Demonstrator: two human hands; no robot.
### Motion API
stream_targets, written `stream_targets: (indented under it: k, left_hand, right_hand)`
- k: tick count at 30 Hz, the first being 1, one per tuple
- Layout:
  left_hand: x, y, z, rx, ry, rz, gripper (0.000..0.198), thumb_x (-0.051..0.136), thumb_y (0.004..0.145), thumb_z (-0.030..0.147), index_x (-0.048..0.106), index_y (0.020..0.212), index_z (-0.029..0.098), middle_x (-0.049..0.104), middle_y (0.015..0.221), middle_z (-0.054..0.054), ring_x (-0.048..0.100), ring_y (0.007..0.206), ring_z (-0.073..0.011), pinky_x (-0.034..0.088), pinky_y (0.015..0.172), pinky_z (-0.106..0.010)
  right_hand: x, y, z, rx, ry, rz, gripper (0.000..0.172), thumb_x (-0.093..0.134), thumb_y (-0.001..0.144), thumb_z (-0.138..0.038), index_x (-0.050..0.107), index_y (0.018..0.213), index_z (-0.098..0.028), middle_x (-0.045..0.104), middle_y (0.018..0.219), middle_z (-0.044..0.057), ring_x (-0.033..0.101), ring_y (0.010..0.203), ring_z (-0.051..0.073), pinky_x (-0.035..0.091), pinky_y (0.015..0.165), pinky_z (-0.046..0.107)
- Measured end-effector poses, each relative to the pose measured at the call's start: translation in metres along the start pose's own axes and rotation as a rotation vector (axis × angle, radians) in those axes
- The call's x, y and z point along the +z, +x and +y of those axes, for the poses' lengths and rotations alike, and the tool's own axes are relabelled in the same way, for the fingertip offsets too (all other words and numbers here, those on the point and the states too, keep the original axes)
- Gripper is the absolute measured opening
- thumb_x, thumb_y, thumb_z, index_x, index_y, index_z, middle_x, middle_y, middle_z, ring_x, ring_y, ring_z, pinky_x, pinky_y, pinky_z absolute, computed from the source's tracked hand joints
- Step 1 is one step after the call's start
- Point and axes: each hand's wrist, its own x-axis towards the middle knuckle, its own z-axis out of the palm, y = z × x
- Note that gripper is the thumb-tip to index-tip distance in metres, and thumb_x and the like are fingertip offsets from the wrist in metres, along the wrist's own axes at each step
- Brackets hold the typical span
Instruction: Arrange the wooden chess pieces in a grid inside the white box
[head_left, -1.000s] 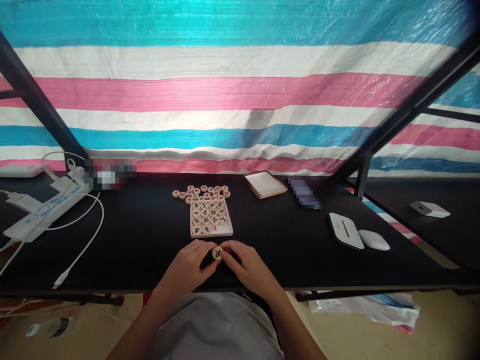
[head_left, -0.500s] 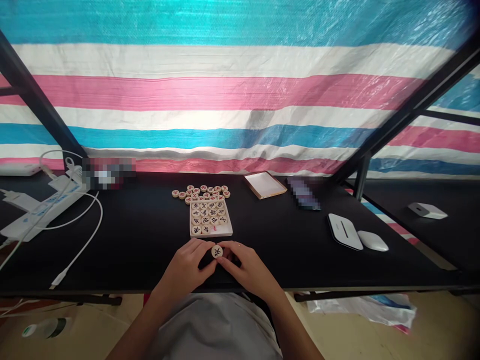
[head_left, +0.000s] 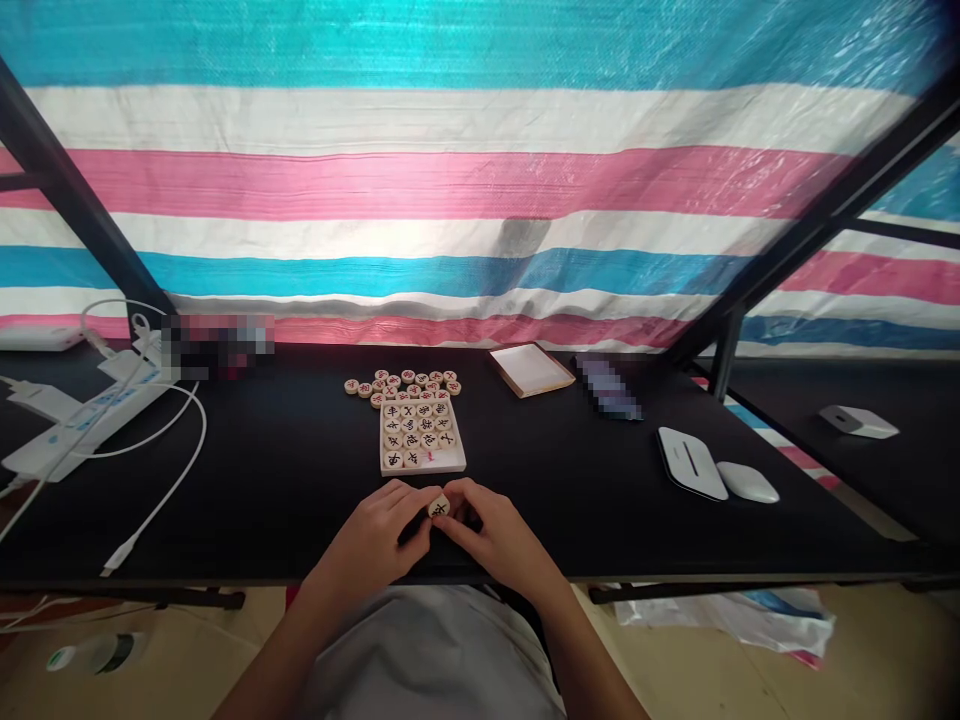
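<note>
While the two hands are being brought together at the near edge of the counter (head_left: pixel 285 500), a small round wooden disc (head_left: pixel 439 507) is being pinched between them. The left hand (head_left: pixel 379 540) is being kept curled, its fingertips pressed against the disc from one side, and the right hand (head_left: pixel 499 540) is being kept clamped on it from the other side. The disc is being shown tilted, a dark character visible on its pale, smooth face. The counter top is being seen as flat, matte and black.

Just beyond the hands, a shallow square tray (head_left: pixel 422 466) with a pale rim is lying flat, and it is being filled by rows of similar round discs with dark markings. A loose cluster of further discs (head_left: pixel 405 381) is lying on the counter touching the tray's far edge. To the far right of that, a flat square lid (head_left: pixel 531 369) with a wooden rim is lying. Well off to the right, a smooth white oval device (head_left: pixel 690 462) and a rounded white mouse (head_left: pixel 747 482) are lying side by side. At the left, a white power strip (head_left: pixel 90 420) is trailing a thin white cable (head_left: pixel 169 495). Behind everything, a glossy striped tarpaulin (head_left: pixel 465 180) in teal, white and pink is hanging.
</note>
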Motion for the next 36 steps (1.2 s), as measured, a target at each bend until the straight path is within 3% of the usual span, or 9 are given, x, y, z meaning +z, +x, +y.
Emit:
stream_targets:
  k: [8,15,19,23,36]
  left_hand:
    - [-0.0004,0.0028,0.0004,0.005,0.031,-0.008,0.015,0.048,0.09,0.017,0.061,0.099,0.019,0.066,0.093,-0.004,0.06,0.085,-0.0167,0.051,0.078,-0.031]
    - [0.0014,0.0019,-0.003,0.014,0.063,0.08,0.018,0.045,0.091,0.015,0.058,0.103,0.018,0.067,0.093,-0.006,0.061,0.086,-0.0176,0.051,0.077,-0.032]
    - [0.0009,0.0014,-0.0024,0.014,0.044,0.094,0.018,0.046,0.091,0.016,0.058,0.103,0.019,0.066,0.093,-0.006,0.061,0.086,-0.0178,0.051,0.077,-0.032]
    - [0.0021,0.0006,-0.004,0.015,0.018,0.062,0.018,0.047,0.09,0.014,0.059,0.102,0.02,0.066,0.096,-0.005,0.06,0.088,-0.017,0.051,0.079,-0.031]
    - [0.0017,0.0028,-0.0041,-0.017,0.046,0.041,0.002,0.058,0.086,0.017,0.058,0.084,0.018,0.065,0.082,-0.001,0.061,0.077,-0.0153,0.05,0.069,-0.027]
  right_hand:
    - [-0.0004,0.0004,-0.0008,0.002,-0.008,0.003,0.006,0.054,0.087,-0.026,0.054,0.084,-0.02,0.06,0.079,-0.001,0.056,0.073,0.013,0.043,0.065,0.023]
    - [0.0002,-0.0004,0.0009,0.03,0.034,0.028,0.019,0.054,0.086,-0.026,0.05,0.103,-0.02,0.061,0.082,0.0,0.056,0.071,0.013,0.044,0.062,0.023]
    - [-0.0004,-0.0002,-0.0007,0.026,0.008,0.034,0.008,0.052,0.087,-0.027,0.05,0.088,-0.02,0.06,0.078,0.0,0.055,0.068,0.012,0.042,0.06,0.023]
    - [-0.0005,0.0004,-0.0008,-0.027,-0.064,0.028,0.013,0.05,0.089,-0.027,0.052,0.078,-0.02,0.059,0.075,0.0,0.054,0.07,0.013,0.042,0.064,0.024]
    - [-0.0019,0.0002,-0.0022,0.0,0.022,0.008,0.011,0.048,0.092,-0.028,0.055,0.092,-0.02,0.062,0.082,0.0,0.058,0.077,0.014,0.043,0.07,0.024]
